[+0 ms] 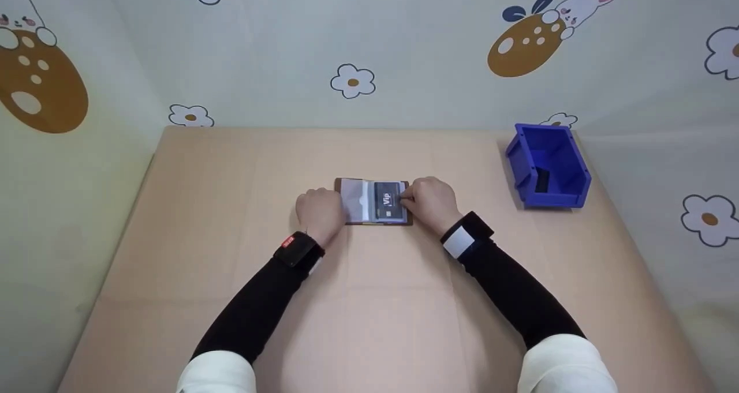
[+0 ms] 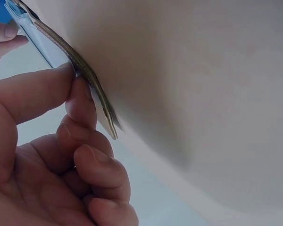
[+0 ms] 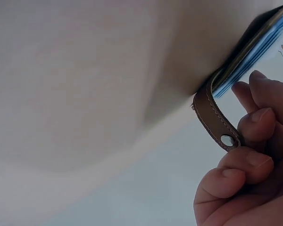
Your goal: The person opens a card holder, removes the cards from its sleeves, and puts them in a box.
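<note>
A brown card holder (image 1: 409,219) lies spread open between both hands, its clear plastic sleeves (image 1: 353,194) facing up. On its right half is a dark card (image 1: 385,209) printed "Vip". My left hand (image 1: 321,213) pinches the holder's left side between thumb and forefinger, the other fingers curled below. At the opposite side, the thumb and forefinger of my right hand (image 1: 434,204) pinch the card's right edge. In the right wrist view, a brown strap (image 3: 212,113) with a metal snap (image 3: 227,140) hangs against the curled fingers of that hand.
A blue plastic bin (image 1: 551,199) stands at the back right of the table (image 1: 369,324), with a small black piece (image 1: 542,180) in it. Patterned cloth walls (image 1: 277,52) rise behind the table and at both sides.
</note>
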A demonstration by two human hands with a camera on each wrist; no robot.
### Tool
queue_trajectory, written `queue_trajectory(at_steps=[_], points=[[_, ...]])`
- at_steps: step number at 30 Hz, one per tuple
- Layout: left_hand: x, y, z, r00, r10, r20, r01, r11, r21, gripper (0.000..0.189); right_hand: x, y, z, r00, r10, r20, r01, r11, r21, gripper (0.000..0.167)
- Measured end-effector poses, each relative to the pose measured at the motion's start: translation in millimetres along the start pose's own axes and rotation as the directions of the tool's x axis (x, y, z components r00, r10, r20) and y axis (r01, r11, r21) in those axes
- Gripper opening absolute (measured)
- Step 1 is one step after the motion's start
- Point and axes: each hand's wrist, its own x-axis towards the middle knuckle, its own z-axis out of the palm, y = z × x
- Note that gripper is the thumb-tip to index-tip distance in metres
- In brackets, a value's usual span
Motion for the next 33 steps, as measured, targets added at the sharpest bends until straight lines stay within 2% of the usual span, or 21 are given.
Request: queue_trajectory(at_steps=[12, 21, 27, 30, 33], points=[[-0.7, -1.7, 0.1, 0.999, 0.019, -0.036, -0.020, 1.000, -0.010, 0.020, 0.8, -0.5, 0.6, 1.000, 0.025, 0.016, -0.025, 0.999, 0.042, 0.014], [1.5, -2.9, -3.4, 1.000, 0.017, -0.002, -0.018, 1.000, -0.024, 0.019, -0.1, 1.7, 2.9, 1.000, 0.023, 0.020, -0.024, 0.998, 0.054, 0.015], [10.2, 2.5, -16.5, 1.000, -0.021, -0.001, 0.021, 0.994, -0.107, 0.019, -0.8, 1.4, 3.1, 1.000, 0.016, 0.013, -0.017, 0.999, 0.042, 0.014], [13.9, 9.9, -23.2, 0.999, -0.027, -0.020, 0.023, 0.987, -0.160, 0.026, -0.8, 0.5, 2.2, 1.000, 0.010, 0.011, -0.010, 1.000, 0.026, 0.014], [16.5, 18.9, -25.7, 1.000, -0.016, -0.013, 0.013, 0.977, -0.214, 0.037, -1.0, 0.1, 1.6, 1.000, 0.012, 0.009, -0.012, 1.000, 0.017, 0.013]])
